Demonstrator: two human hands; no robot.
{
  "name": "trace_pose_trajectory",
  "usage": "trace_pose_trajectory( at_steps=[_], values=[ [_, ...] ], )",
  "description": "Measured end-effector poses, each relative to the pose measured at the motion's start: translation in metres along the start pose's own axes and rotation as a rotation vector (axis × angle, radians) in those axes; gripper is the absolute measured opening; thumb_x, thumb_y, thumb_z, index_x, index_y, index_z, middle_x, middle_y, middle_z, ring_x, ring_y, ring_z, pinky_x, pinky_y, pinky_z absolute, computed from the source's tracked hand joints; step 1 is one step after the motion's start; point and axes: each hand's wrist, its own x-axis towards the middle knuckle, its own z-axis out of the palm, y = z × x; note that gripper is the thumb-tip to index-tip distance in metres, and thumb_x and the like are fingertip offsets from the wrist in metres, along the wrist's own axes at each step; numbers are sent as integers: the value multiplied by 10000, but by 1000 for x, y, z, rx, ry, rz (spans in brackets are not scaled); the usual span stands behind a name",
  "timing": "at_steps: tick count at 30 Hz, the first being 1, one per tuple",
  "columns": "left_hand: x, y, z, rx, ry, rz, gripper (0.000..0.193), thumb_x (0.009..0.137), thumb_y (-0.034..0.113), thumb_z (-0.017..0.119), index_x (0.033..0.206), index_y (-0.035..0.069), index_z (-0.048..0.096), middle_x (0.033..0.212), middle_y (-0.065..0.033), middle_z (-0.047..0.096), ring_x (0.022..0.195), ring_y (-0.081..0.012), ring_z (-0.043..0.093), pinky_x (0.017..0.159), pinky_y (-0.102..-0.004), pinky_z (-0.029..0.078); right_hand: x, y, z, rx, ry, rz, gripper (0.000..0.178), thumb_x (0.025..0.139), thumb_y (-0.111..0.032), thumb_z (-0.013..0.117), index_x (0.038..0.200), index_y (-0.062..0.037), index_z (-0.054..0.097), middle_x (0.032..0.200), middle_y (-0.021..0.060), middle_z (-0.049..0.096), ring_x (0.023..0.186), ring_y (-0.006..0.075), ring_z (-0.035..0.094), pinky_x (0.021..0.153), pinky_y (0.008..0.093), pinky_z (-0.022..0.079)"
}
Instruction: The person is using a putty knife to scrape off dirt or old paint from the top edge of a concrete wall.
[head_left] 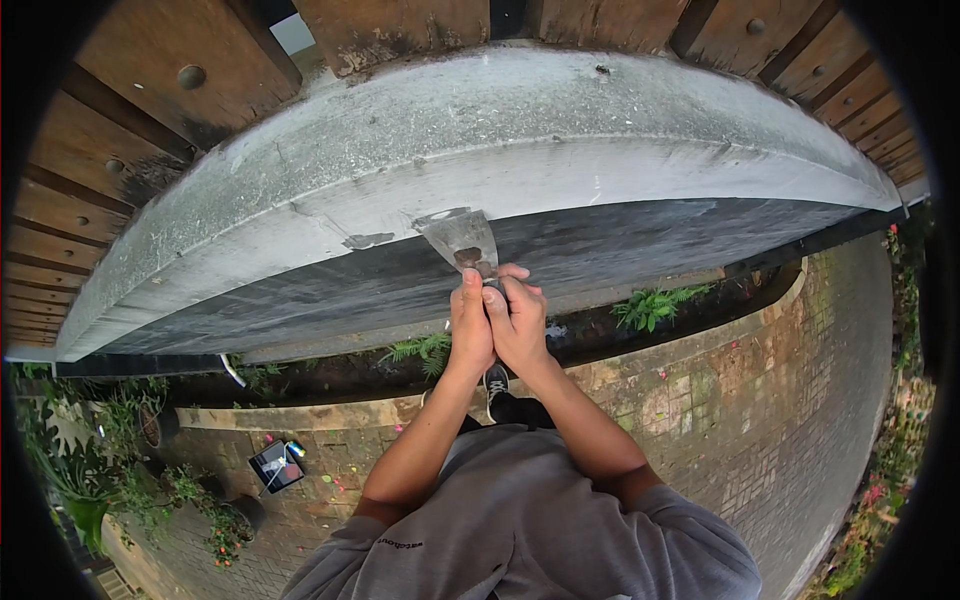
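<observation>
Flat-bladed scraper [472,232] at the lower edge of the pale ledge [480,110], its blade pointing up and appearing to touch the ledge's front face. Below the ledge, the left hand [470,325] and right hand [520,322] meet, fingers closed around the scraper's lower end; how they overlap behind it, I cannot tell. Wooden slats [190,50] border the ledge's far side; a dark wall [620,235] lies directly under it, with a green fern [652,308] lower still, rightward.
</observation>
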Motion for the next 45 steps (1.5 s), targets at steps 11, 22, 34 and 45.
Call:
trace_pose_trajectory(
  at_steps=[11,22,34,45],
  values=[
    [-1,13,8,50,-73,-42,712,962,582,283,954,-57,598,806,-177,654,743,-224,647,682,-318,531,-22,16,11,69,102,40,200,895,-163,547,818,19,578,669,152,571,585,271,580,540,347,430],
    [-5,-14,-12,162,-21,-34,667,987,512,294,913,-72,608,811,-158,661,746,-205,642,680,-306,524,-24,29,15,75,92,133,232,891,-194,569,796,18,564,615,154,546,537,270,559,513,350,417],
    [-6,-33,-19,340,-52,143,595,997,420,300,855,-54,629,804,-113,660,723,-172,617,676,-299,494,-21,25,1,64,122,-60,201,856,-161,574,775,21,553,625,161,538,537,330,551,512,370,415],
    [14,25,25,170,-112,156,723,972,562,269,929,-78,603,798,-174,659,723,-208,633,678,-304,519,-28,26,-2,6,94,-16,233,853,-164,585,723,14,510,602,170,518,524,339,537,491,369,400]
  ],
)
